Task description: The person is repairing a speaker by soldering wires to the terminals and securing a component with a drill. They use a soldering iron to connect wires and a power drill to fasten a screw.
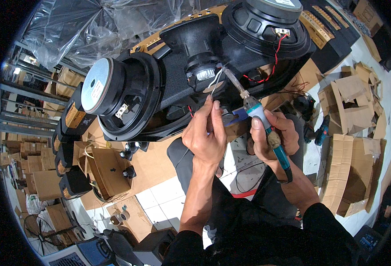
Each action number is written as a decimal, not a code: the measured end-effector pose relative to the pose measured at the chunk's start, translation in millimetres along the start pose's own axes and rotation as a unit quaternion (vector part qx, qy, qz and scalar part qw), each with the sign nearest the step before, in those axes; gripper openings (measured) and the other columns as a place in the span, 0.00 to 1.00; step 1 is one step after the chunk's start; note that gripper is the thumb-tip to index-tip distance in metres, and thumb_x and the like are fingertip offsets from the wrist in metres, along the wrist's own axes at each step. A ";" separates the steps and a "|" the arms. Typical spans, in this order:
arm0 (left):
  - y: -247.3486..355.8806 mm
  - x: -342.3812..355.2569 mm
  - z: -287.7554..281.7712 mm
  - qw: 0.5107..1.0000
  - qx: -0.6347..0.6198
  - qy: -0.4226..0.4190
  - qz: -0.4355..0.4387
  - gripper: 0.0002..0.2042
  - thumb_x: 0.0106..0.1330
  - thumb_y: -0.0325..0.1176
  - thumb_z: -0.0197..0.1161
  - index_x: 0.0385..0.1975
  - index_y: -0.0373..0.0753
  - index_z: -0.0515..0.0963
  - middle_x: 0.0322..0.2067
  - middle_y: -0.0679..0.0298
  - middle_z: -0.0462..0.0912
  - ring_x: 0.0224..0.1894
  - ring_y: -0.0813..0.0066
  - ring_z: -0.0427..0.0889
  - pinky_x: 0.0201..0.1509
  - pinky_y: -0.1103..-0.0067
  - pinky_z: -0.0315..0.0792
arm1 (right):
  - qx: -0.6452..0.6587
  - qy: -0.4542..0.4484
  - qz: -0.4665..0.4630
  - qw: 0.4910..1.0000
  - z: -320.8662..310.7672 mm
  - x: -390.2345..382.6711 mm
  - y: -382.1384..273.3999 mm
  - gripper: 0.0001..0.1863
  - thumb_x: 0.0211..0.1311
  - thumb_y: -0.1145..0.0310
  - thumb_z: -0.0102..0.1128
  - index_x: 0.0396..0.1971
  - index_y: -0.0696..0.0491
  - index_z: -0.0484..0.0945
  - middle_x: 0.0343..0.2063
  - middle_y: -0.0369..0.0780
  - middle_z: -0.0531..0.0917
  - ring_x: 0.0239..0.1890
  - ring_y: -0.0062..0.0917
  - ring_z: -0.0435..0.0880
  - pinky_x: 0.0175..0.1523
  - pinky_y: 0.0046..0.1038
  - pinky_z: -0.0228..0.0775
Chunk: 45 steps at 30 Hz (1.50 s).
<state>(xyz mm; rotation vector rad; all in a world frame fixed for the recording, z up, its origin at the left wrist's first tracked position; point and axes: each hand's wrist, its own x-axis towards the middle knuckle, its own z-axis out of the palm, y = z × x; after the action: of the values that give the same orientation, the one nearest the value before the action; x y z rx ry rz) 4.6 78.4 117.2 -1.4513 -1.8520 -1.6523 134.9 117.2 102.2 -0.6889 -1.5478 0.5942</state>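
Right grip (pixel 273 137) closed on teal-handled soldering iron (pixel 266 128), frame centre; left grip (pixel 206 135) pinches thin white wire (pixel 217 80). Wire limp, fragile; iron light, hold handle only.

Flattened cardboard boxes (pixel 351 111) litter the tiled floor (pixel 169 195) beside a cordless drill (pixel 322 130).
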 end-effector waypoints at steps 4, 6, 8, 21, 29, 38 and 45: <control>-1.4 0.2 1.1 1.000 -0.003 0.015 0.011 0.07 0.58 0.20 0.63 0.36 0.27 0.79 0.21 0.55 0.81 0.16 0.79 0.77 0.19 0.84 0.67 | 0.026 0.032 -0.012 0.999 4.3 -0.8 1.5 0.16 0.45 0.69 0.73 0.31 0.58 0.75 0.15 0.40 0.77 0.14 0.24 0.76 0.19 0.22 0.66; -1.4 -1.0 0.8 1.000 -0.003 0.007 -0.005 0.07 0.58 0.20 0.62 0.36 0.27 0.79 0.21 0.54 0.81 0.16 0.79 0.78 0.19 0.84 0.67 | 0.029 0.023 -0.015 0.999 3.8 -0.3 2.4 0.16 0.45 0.70 0.73 0.31 0.58 0.75 0.15 0.41 0.77 0.14 0.24 0.76 0.19 0.23 0.66; -0.1 -1.1 -0.2 1.000 -0.001 -0.001 -0.014 0.07 0.58 0.20 0.62 0.36 0.27 0.78 0.21 0.54 0.82 0.18 0.78 0.79 0.20 0.84 0.68 | 0.026 0.021 -0.021 0.999 3.4 -0.4 3.3 0.16 0.45 0.70 0.73 0.32 0.58 0.75 0.15 0.41 0.77 0.14 0.24 0.76 0.19 0.23 0.66; 1.6 -2.7 -3.2 0.999 -0.032 0.014 -0.029 0.07 0.59 0.19 0.61 0.36 0.26 0.78 0.25 0.53 0.83 0.24 0.76 0.84 0.22 0.86 0.73 | 0.007 0.019 -0.010 1.000 2.1 -3.3 5.5 0.17 0.45 0.69 0.73 0.33 0.57 0.75 0.16 0.41 0.78 0.14 0.25 0.76 0.20 0.23 0.67; -0.8 -3.0 -4.2 0.999 -0.032 0.018 -0.020 0.06 0.59 0.19 0.61 0.35 0.26 0.77 0.26 0.53 0.83 0.24 0.76 0.84 0.22 0.86 0.73 | -0.003 0.009 0.017 1.000 0.7 -2.9 2.6 0.16 0.44 0.66 0.73 0.32 0.54 0.77 0.15 0.41 0.77 0.14 0.26 0.76 0.21 0.24 0.68; -1.8 -3.6 -4.8 0.999 -0.026 0.014 -0.022 0.06 0.59 0.20 0.61 0.36 0.26 0.78 0.25 0.53 0.83 0.23 0.78 0.83 0.20 0.86 0.71 | -0.034 -0.064 -0.024 0.997 -7.5 -1.5 0.7 0.13 0.58 0.72 0.61 0.40 0.59 0.70 0.22 0.41 0.78 0.20 0.18 0.78 0.25 0.18 0.68; -0.2 -2.2 -6.0 0.999 -0.021 0.011 -0.021 0.07 0.59 0.19 0.61 0.36 0.26 0.78 0.26 0.53 0.83 0.24 0.77 0.84 0.21 0.86 0.73 | -0.010 -0.007 -0.004 1.000 -0.6 -2.9 1.8 0.15 0.49 0.68 0.69 0.34 0.57 0.74 0.17 0.40 0.78 0.16 0.22 0.77 0.22 0.21 0.68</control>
<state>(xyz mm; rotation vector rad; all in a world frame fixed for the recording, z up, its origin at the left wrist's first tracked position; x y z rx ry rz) 3.1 72.2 117.4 -1.4151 -1.8592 -1.7303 135.7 116.4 99.0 -0.6941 -1.5701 0.5790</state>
